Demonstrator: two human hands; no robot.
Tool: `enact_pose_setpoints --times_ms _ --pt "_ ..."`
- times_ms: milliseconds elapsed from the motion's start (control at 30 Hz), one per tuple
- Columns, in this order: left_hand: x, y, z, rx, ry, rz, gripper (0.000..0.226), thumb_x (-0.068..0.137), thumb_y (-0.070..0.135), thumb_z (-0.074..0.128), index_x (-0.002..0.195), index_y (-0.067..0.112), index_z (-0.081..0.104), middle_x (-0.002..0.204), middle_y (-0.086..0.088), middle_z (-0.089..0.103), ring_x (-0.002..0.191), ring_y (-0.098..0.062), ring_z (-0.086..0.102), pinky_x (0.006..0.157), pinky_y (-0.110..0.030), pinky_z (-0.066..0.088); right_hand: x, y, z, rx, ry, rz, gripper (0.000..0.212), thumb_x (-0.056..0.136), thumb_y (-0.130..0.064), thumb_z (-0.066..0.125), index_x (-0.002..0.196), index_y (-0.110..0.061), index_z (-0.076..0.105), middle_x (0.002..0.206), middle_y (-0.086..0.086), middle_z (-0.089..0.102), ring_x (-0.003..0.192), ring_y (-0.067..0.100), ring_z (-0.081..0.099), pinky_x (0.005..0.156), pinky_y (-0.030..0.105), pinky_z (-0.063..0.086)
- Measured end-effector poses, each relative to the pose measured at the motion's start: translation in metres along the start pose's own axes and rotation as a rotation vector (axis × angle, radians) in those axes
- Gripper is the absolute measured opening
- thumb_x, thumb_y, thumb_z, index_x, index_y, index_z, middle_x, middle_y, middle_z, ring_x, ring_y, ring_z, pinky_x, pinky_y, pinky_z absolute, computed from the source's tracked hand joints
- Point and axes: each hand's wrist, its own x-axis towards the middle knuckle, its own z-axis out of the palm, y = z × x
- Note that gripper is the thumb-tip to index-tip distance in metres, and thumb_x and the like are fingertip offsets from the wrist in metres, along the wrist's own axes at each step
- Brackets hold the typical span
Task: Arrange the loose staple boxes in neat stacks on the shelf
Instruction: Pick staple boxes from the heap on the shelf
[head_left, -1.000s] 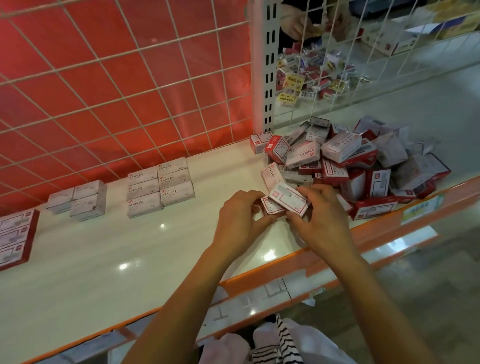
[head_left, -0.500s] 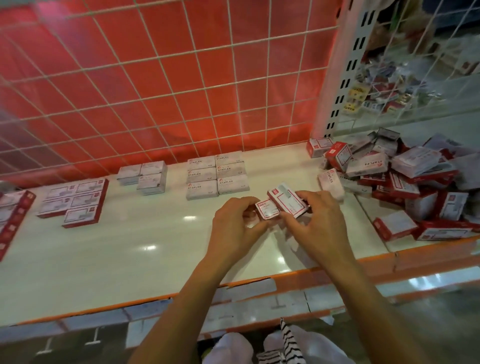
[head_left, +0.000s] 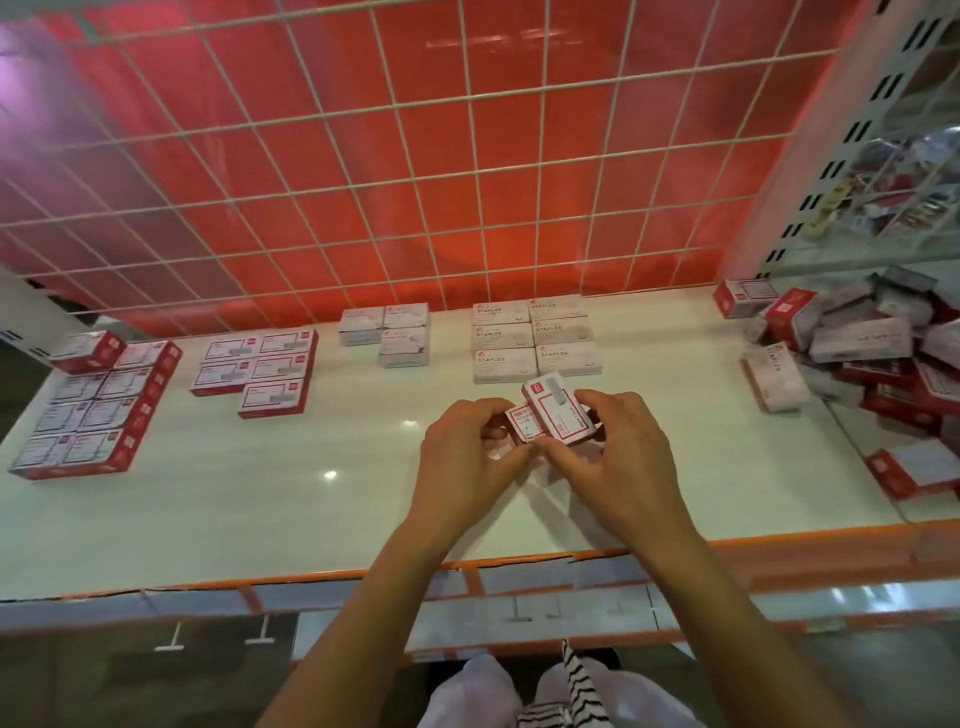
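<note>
Over the middle of the white shelf (head_left: 260, 509), both my hands hold red-and-white staple boxes. My left hand (head_left: 467, 452) pinches a small box (head_left: 524, 423). My right hand (head_left: 623, 447) grips a larger box (head_left: 558, 413) that touches the small one. A loose heap of staple boxes (head_left: 872, 348) lies at the right end. Neat groups stand along the back: white boxes marked STAPLES (head_left: 535, 335), a smaller white group (head_left: 389, 332), red-edged boxes (head_left: 260, 369) and a larger red-edged block (head_left: 98, 410) at the far left.
A white wire grid over a red panel (head_left: 415, 171) backs the shelf. An orange front edge with price rails (head_left: 519, 566) runs below my wrists. A perforated white upright (head_left: 831, 156) divides off the neighbouring bay at the right, where more goods lie.
My view has swung left, bringing the sorted groups into sight. Both hands carried the two boxes left, away from the heap, toward the shelf's middle.
</note>
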Motion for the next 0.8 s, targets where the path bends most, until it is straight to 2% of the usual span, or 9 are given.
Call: enact_pose_setpoints --times_ms 100,167,233,300,433,533,633,700,800 --pt "-0.002 -0.011 -0.011 0.003 -0.001 -0.017 0.048 0.076 0.035 0.078 0.12 0.023 0.063 0.111 0.004 0.065 0.09 -0.007 0.061 0.082 -0.014 0.051 -0.004 -0.012 0.012 0.019 -0.029 -0.016 0.061 0.077 -0.045 0.073 0.129 -0.02 0.053 0.108 -0.001 0.053 0.099 0.016 0.054 0.08 0.031 0.049" --pt "-0.004 -0.019 -0.019 0.014 -0.002 -0.018 0.051 0.076 0.037 0.077 0.121 0.022 0.062 0.112 0.005 0.064 0.089 -0.005 0.06 0.079 -0.009 0.047 -0.005 -0.02 0.018 0.03 -0.046 -0.031 0.059 0.079 -0.042 0.071 0.13 -0.021 0.051 0.106 -0.005 0.052 0.094 0.011 0.053 0.075 0.023 0.047" --pt "-0.005 -0.026 -0.027 0.004 -0.005 -0.007 0.049 0.076 0.039 0.077 0.12 0.023 0.063 0.111 0.005 0.065 0.088 -0.005 0.06 0.079 -0.009 0.048 -0.006 -0.028 0.022 0.047 -0.07 -0.044 0.051 0.085 -0.035 0.067 0.131 -0.021 0.05 0.101 -0.008 0.049 0.085 0.006 0.05 0.067 0.013 0.04" --pt "-0.006 -0.034 -0.037 -0.008 -0.016 -0.001 0.046 0.077 0.04 0.076 0.118 0.024 0.064 0.109 0.005 0.065 0.088 -0.005 0.061 0.08 -0.011 0.05 -0.006 -0.033 0.026 0.073 -0.095 -0.063 0.042 0.091 -0.026 0.06 0.131 -0.022 0.05 0.099 -0.009 0.053 0.079 0.005 0.052 0.064 0.01 0.039" --pt "-0.007 -0.051 -0.057 0.032 -0.086 0.014 0.044 0.079 0.038 0.075 0.119 0.026 0.064 0.113 0.006 0.065 0.087 -0.002 0.059 0.076 -0.002 0.045 -0.001 -0.038 0.031 0.079 -0.17 -0.097 0.043 0.094 -0.008 0.049 0.133 -0.025 0.049 0.101 -0.008 0.056 0.087 0.008 0.055 0.07 0.02 0.049" --pt "-0.01 -0.061 -0.073 0.068 -0.175 0.017 0.047 0.078 0.044 0.073 0.121 0.029 0.062 0.118 0.01 0.063 0.088 -0.001 0.059 0.074 -0.001 0.045 0.006 -0.043 0.034 0.038 -0.287 -0.155 0.064 0.089 0.002 0.049 0.136 -0.04 0.039 0.115 -0.009 0.042 0.102 0.007 0.047 0.073 0.006 0.038" --pt "-0.012 -0.071 -0.086 0.048 -0.249 0.039 0.05 0.076 0.045 0.075 0.121 0.028 0.062 0.116 0.009 0.064 0.093 -0.004 0.061 0.079 -0.008 0.049 0.013 -0.053 0.039 -0.017 -0.498 -0.212 0.075 0.088 0.002 0.049 0.131 -0.055 0.024 0.128 -0.011 0.033 0.115 0.004 0.035 0.08 0.003 0.034" --pt "-0.014 -0.079 -0.094 0.056 -0.28 0.052 0.05 0.074 0.046 0.076 0.119 0.029 0.063 0.114 0.009 0.064 0.094 -0.004 0.062 0.081 -0.01 0.05 0.014 -0.061 0.043 -0.05 -0.612 -0.235 0.073 0.09 -0.002 0.051 0.132 -0.054 0.022 0.131 -0.011 0.035 0.114 0.001 0.032 0.078 0.003 0.036" --pt "-0.015 -0.09 -0.104 0.062 -0.286 0.058 0.049 0.074 0.045 0.077 0.118 0.03 0.063 0.112 0.011 0.064 0.093 -0.002 0.061 0.082 -0.012 0.051 0.014 -0.072 0.054 -0.09 -0.642 -0.234 0.063 0.09 -0.011 0.058 0.14 -0.041 0.032 0.132 -0.006 0.044 0.117 0.007 0.041 0.084 0.013 0.038"
